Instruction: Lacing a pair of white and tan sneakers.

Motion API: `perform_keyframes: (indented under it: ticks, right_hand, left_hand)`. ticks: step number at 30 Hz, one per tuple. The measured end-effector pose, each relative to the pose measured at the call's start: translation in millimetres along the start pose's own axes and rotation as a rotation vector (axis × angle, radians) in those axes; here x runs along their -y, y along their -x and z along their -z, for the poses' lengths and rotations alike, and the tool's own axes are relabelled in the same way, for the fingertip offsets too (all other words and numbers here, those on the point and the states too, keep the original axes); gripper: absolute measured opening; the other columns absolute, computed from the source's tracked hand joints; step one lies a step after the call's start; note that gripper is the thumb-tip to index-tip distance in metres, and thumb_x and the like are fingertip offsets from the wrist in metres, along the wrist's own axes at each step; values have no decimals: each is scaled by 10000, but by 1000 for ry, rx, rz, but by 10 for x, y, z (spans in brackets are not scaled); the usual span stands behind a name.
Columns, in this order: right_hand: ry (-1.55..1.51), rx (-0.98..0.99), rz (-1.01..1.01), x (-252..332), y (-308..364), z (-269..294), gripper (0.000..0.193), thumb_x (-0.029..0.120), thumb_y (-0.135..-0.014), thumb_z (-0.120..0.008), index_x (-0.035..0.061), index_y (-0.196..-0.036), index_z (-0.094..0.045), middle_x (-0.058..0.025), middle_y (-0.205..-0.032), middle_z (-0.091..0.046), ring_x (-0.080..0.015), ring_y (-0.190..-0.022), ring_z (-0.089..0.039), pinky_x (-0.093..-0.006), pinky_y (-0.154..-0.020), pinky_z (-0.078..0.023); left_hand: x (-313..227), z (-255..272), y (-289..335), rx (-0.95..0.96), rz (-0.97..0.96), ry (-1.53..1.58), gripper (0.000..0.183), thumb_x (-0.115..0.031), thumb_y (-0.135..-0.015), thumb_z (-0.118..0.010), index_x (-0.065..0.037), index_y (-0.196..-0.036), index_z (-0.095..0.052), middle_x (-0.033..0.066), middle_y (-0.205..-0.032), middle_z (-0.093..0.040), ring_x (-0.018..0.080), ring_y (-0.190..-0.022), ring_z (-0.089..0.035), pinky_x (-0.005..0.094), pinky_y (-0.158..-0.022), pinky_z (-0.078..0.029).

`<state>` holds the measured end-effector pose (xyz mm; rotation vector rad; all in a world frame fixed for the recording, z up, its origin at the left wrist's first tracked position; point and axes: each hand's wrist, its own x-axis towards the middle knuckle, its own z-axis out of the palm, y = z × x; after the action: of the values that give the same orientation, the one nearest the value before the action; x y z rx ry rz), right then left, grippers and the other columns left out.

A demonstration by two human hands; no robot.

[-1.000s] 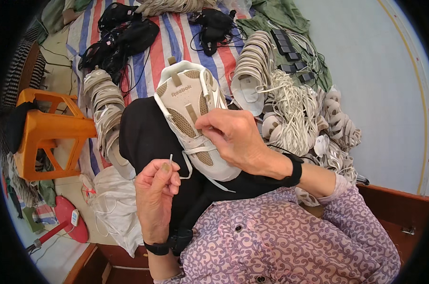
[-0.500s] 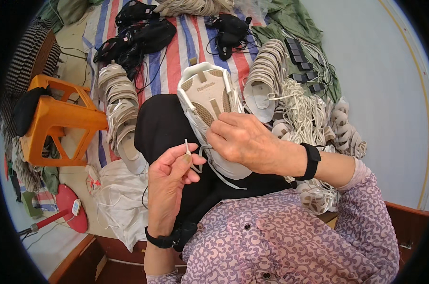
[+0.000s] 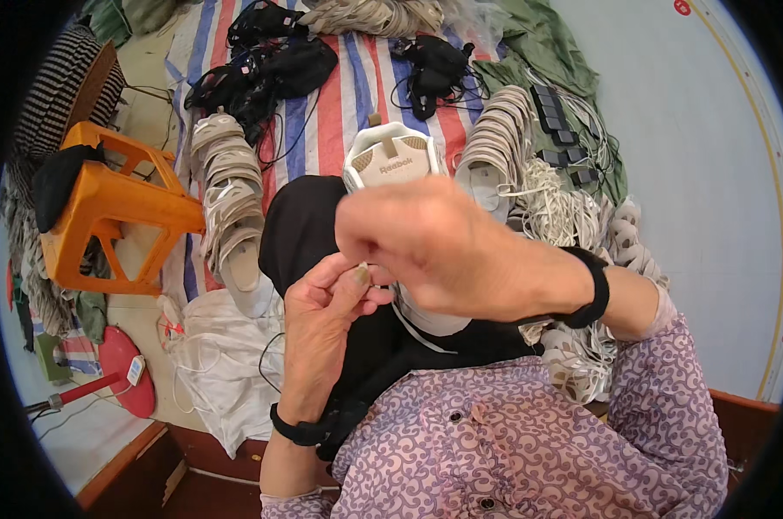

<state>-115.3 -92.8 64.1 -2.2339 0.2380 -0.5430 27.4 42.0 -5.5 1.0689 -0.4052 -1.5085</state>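
A white and beige sneaker [image 3: 393, 166] rests on my lap, its heel end pointing away. My right hand [image 3: 452, 246] covers most of its middle. My left hand [image 3: 322, 311] is closed in a pinch on the shoelace, low beside the shoe; only a bit of the pale tip shows at the thumb. My right hand is closed too, its fingers curled down against the left fingertips, and whatever they grip is hidden. A loose lace end [image 3: 426, 340] trails below the shoe over my dark trousers.
Rows of nested beige shoe uppers stand at left [image 3: 227, 186] and right [image 3: 499, 138] on a striped sheet [image 3: 329, 108]. A heap of pale laces [image 3: 554, 208] lies on the right. An orange stool [image 3: 123, 212], white cloth [image 3: 223, 363] and black bundles [image 3: 296, 67] surround the work.
My right hand has moved down and left from the shoe's tongue to meet my left fingertips. The lace tip that stood up from the left pinch is now mostly covered. The view has shifted slightly.
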Motion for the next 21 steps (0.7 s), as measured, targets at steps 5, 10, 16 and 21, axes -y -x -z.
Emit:
perform_keyframes:
  ticks: [5, 10, 16, 21]
  right_hand:
    - [-287, -117, -275, -222, -230, 85, 83, -81, -714, -589, -37, -785, -596, -79, -651, -592, -104, -615, -570, -287, -550, -461]
    - [-450, -115, -354, -390, -124, 88, 28, -38, -790, -626, -26, -814, -619, -31, -696, -615, -84, -651, -586, -263, -582, -476]
    - [-503, -171, -505, -491, 75, 330, 44, 26, -915, -670, 11, -950, -648, 29, -860, -643, -27, -748, -585, -199, -656, -483]
    - [-584, -172, -604, -548, 347, 284, 67, 39, -918, -686, -2, -954, -647, 28, -835, -639, -23, -730, -579, -193, -639, -471]
  left_hand:
    - [-61, -168, -168, 56, -44, 34, 258, -156, -1022, -587, 19, -1205, -637, 96, -1028, -721, 113, -853, -683, 212, -751, -524]
    - [-50, -268, -282, 63, -50, 27, 237, -180, -1018, -600, 16, -1126, -678, 74, -946, -727, 85, -786, -676, 189, -703, -513]
    - [-63, -266, -307, -49, -122, -65, 280, -233, -1029, -585, 9, -1125, -688, 55, -902, -720, 74, -741, -666, 182, -681, -500]
    - [-78, -237, -351, -91, -121, -88, 303, -260, -1033, -576, 8, -1103, -700, 45, -858, -708, 53, -675, -620, 180, -612, -456]
